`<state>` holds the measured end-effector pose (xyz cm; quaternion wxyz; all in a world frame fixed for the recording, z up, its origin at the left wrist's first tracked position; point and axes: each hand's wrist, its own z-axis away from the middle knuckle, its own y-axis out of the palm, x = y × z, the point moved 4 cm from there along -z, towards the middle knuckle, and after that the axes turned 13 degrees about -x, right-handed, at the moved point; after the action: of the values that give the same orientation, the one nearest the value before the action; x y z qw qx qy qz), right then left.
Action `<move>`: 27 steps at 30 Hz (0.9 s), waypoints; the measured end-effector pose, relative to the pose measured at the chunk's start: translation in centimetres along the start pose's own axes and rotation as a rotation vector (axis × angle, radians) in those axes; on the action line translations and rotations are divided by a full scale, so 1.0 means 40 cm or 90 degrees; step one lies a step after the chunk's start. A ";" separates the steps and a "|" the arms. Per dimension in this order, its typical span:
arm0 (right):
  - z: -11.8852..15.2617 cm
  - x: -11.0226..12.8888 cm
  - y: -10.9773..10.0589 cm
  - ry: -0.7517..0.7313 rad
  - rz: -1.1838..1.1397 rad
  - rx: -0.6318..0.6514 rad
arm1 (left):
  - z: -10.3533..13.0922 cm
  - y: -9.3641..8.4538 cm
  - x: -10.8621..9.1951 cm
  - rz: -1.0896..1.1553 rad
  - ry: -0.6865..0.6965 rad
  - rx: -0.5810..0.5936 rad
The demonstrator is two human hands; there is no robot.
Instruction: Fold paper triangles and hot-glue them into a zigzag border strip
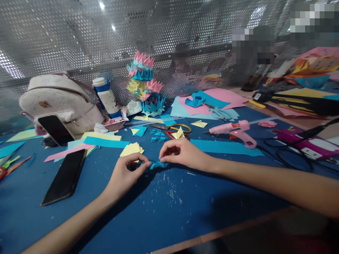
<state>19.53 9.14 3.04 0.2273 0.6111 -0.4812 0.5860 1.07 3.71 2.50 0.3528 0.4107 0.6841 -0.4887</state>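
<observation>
My left hand [131,167] and my right hand [181,153] meet over the middle of the blue table. Between them is a small folded strip of blue paper [158,164], pinched at each end by thumb and fingers. Part of the strip is hidden behind the fingertips. Just beyond lie several small folded blue paper pieces [158,135] and a stack of yellow paper squares [131,149]. A folded yellow paper piece [178,133] stands behind my right hand, beside red-and-yellow-handled scissors [182,127].
A pink glue gun [233,130] rests at right by a long blue paper strip [227,147] and a purple power strip [307,143]. Phones [65,178], a backpack [60,98] and a bottle [106,97] occupy the left. Folded paper flowers [144,81] rise at the back.
</observation>
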 end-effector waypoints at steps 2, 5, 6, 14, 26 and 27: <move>0.002 0.005 0.001 -0.006 0.013 -0.006 | -0.001 0.000 0.001 0.006 -0.001 -0.003; 0.005 0.009 0.004 -0.007 0.024 -0.006 | -0.001 0.002 0.003 0.010 -0.006 0.002; 0.006 0.010 0.005 -0.006 0.023 -0.005 | -0.001 0.002 0.004 0.009 -0.010 0.005; 0.009 0.009 0.009 -0.020 0.016 -0.006 | -0.001 0.004 0.010 -0.011 -0.061 0.014; 0.010 -0.014 0.018 0.030 0.084 0.112 | 0.012 0.022 0.030 -0.107 -0.020 0.112; 0.012 -0.018 0.020 0.030 0.107 0.122 | 0.014 0.023 0.031 -0.132 0.001 0.120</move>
<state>19.20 8.62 2.05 0.1292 0.5736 -0.4673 0.6602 1.43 3.62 0.92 0.2597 0.3697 0.6740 -0.5845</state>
